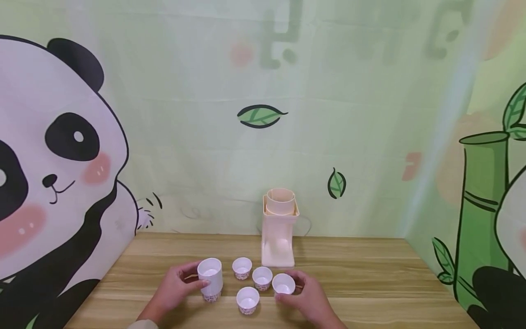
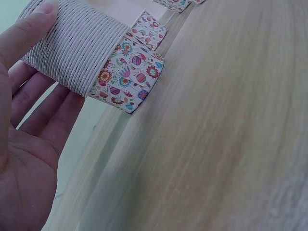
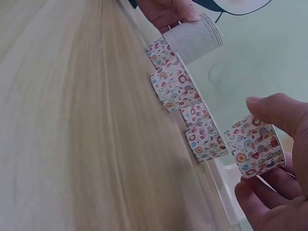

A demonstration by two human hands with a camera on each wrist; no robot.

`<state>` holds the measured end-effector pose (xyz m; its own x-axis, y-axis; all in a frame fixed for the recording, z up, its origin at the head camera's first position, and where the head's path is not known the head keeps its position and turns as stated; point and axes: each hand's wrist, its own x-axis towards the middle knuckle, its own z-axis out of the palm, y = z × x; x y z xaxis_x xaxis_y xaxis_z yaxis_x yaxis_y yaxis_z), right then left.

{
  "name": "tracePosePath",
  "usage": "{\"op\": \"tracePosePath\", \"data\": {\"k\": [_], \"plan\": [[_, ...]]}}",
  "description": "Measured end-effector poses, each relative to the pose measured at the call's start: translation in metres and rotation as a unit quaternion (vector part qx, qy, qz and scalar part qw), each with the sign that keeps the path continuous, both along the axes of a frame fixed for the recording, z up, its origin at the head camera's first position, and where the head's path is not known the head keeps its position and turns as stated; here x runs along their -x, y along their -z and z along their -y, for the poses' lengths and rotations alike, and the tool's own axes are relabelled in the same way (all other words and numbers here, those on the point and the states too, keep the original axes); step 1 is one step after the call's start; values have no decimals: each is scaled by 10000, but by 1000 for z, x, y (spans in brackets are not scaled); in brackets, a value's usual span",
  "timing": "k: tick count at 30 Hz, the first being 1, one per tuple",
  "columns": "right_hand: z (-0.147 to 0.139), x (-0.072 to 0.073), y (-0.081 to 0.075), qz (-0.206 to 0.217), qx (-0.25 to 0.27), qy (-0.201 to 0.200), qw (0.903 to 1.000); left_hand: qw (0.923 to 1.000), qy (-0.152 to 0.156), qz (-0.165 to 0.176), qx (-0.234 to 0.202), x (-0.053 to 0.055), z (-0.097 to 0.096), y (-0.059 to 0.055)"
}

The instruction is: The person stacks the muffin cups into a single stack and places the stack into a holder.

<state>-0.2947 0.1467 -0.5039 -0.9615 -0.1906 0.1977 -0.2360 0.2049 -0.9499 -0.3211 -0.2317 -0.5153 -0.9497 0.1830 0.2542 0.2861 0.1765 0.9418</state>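
Note:
My left hand grips a tall stack of nested paper cups, thumb in front and fingers behind. In the left wrist view the stack's many rims form a ribbed white column above one flower-printed cup wall. On the right, my right hand pinches a single flower-printed paper cup between thumb and fingers. Between the hands stand more single cups: a rear one, a middle one and a front one, all with their mouths up.
Behind the cups stands a pale pink holder with a round tube in its top. The wooden table ends at a green printed backdrop with a panda and bamboo.

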Motion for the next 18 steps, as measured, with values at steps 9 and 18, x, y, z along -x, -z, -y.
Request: {"op": "tracePosePath", "data": {"k": [9, 18], "plan": [[4, 0, -10, -49, 147, -52, 9999, 10000, -15, 33, -30, 1, -1, -1], [13, 0, -22, -131, 136, -7, 9998, 9999, 39, 68, -83, 1, 1, 1]]}}
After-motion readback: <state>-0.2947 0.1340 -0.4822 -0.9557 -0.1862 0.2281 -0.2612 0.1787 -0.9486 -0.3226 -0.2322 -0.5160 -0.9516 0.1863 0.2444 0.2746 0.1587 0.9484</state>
